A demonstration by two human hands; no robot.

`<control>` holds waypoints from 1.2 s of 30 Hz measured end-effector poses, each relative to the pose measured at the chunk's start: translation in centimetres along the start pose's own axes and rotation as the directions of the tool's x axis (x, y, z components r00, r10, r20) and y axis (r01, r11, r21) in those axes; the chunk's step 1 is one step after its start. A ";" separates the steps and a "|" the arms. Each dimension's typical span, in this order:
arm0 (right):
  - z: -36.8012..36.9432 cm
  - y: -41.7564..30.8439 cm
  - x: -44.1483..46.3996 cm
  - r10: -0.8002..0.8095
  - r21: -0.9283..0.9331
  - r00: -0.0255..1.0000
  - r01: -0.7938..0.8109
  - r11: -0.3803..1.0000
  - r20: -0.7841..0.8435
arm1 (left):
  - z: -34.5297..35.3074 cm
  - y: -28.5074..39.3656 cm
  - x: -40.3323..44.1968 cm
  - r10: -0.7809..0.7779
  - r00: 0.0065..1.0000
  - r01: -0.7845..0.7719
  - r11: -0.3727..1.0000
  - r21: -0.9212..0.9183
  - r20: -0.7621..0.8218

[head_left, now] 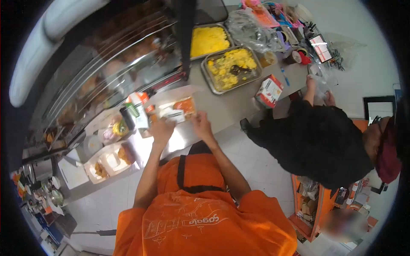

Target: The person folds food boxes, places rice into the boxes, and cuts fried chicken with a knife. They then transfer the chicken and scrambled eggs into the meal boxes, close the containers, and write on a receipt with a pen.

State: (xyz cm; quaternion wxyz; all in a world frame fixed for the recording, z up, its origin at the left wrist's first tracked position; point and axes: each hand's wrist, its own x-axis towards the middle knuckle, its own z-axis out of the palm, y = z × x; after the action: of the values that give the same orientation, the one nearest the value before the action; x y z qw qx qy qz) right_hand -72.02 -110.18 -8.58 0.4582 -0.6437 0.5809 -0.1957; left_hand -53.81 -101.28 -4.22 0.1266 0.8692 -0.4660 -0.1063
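An open paper takeaway box with orange-brown food and a small white packet in it sits on the counter in front of me. My left hand is closed at the box's near left corner, its fingertips partly hidden. At the near right corner, my right hand pinches the box's edge. The box's lid stands raised at the back. Left of the box lie an orange-and-white carton and another open box with mixed food.
A further open box with fried pieces is at the lower left. Metal trays of yellow rice stand behind, near a red-and-white carton. A glass display case borders the left. To the right, a person in black handles a clear bag.
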 end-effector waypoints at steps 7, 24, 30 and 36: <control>-15.2 1.6 9.8 -0.198 -0.099 0.952 0.179 0.979 -0.234 | -0.4 2.6 1.7 0.070 0.963 -0.129 0.967 -0.217 -0.261; -46.9 25.6 45.3 0.125 -0.743 0.903 -0.412 0.528 -0.412 | 12.8 17.0 1.6 0.046 0.999 -0.043 0.868 -0.495 -0.005; -37.9 7.1 27.7 -0.078 -0.045 0.683 0.067 0.997 -0.726 | 11.3 15.1 1.3 0.155 0.987 -0.140 0.966 -0.217 0.052; -22.2 6.0 10.2 -0.006 0.884 0.981 0.176 0.433 -0.193 | 12.4 13.8 0.9 0.276 0.960 -0.279 0.941 -0.192 -0.042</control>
State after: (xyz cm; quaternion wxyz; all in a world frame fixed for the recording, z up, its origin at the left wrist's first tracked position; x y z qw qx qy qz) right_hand -90.31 -127.09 -5.11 0.6697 -0.3154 0.3880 -0.5490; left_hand -67.90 -110.93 -11.56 0.2286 0.7789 -0.5700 -0.1267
